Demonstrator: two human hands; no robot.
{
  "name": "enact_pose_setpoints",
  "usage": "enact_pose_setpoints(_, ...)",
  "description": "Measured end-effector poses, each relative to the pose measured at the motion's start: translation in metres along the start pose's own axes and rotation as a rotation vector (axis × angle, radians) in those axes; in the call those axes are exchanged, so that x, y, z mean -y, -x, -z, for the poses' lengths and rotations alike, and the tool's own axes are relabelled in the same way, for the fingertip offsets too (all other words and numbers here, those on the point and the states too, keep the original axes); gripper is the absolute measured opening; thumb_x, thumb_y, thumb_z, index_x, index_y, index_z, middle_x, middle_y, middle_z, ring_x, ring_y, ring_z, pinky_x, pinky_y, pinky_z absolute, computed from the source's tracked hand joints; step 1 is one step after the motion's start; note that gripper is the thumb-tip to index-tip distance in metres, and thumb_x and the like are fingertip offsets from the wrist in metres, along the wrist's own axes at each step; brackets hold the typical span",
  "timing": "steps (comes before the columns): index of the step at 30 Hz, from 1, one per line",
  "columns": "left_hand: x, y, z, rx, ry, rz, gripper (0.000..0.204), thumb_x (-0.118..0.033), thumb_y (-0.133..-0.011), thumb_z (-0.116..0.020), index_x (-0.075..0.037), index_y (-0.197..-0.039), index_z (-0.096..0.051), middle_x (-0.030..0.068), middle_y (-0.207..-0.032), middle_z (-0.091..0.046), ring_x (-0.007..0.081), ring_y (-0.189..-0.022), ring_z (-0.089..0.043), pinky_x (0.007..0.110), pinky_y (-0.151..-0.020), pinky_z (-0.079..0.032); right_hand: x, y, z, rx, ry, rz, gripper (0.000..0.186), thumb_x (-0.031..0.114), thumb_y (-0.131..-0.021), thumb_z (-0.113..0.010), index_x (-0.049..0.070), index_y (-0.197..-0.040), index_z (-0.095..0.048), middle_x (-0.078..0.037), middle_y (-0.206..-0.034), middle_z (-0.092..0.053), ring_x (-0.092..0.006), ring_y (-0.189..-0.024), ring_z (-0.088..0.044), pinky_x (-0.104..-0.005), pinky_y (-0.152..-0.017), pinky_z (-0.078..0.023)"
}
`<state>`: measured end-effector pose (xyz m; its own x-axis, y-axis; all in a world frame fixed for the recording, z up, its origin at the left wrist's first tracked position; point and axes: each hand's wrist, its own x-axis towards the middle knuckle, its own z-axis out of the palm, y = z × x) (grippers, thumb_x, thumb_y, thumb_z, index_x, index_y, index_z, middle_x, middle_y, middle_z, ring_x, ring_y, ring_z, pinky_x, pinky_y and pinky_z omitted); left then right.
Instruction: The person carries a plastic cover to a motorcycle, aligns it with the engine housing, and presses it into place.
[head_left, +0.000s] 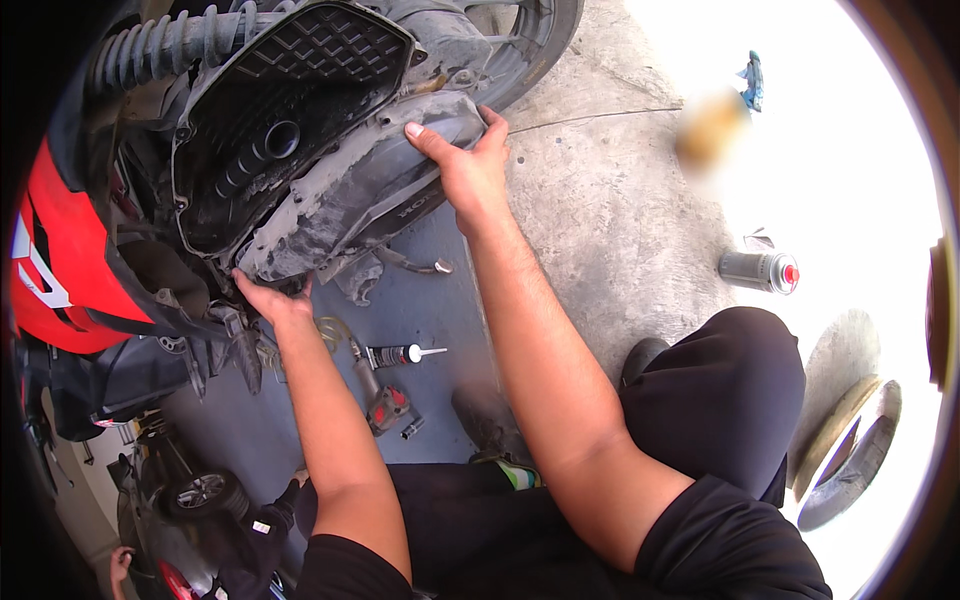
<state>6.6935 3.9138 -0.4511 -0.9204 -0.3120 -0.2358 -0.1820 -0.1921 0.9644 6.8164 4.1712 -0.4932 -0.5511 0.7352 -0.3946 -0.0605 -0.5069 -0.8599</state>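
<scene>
Left sleeve [350,572] at 7 o'clock, right sleeve [730,540] between 4 and 5: both short, black. Trousers [725,400] plain black, knee rounded toward 3-4. Dark shoe [488,420] at 6; green-and-white patch [518,476] just below, sock or trim unclear. Left hand [275,300] and right hand [472,172] bare.

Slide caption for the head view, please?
Left hand and right hand on opposite ends of a dusty casing, beside an open black housing on a motorbike.

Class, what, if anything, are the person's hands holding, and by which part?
A dusty, elongated dark-grey cover: the left hand grips its lower-left end, the right hand its upper-right end.
</scene>
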Motion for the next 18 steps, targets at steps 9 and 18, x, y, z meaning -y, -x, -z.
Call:
enact_pose_setpoints(9,0.005,-0.007,-0.002,0.029,-0.015,-0.021,0.085,-0.075,-0.091,-0.047,-0.027,-0.160,-0.034,0.0055,-0.165,-0.033,0.0355,-0.152,-0.027,0.072,-0.116,-0.023,-0.013,-0.008,0.003,0.018,-0.101,0.020,0.111,0.031,-0.072,-0.095,-0.005,-0.153,-0.027,-0.029,-0.144,-0.045,-0.0356,-0.130,-0.053,-0.0432,-0.109,-0.047)
enact_pose_setpoints(18,-0.002,-0.011,0.002,0.049,-0.015,-0.030,0.087,-0.075,-0.091,-0.048,-0.028,-0.162,-0.030,0.0031,-0.168,-0.029,0.0330,-0.155,-0.024,0.075,-0.116,-0.018,-0.013,-0.002,-0.002,0.021,-0.105,0.042,0.107,0.025,-0.075,-0.093,-0.005,-0.152,-0.025,-0.028,-0.140,-0.051,-0.0339,-0.126,-0.057,-0.0427,-0.107,-0.048)
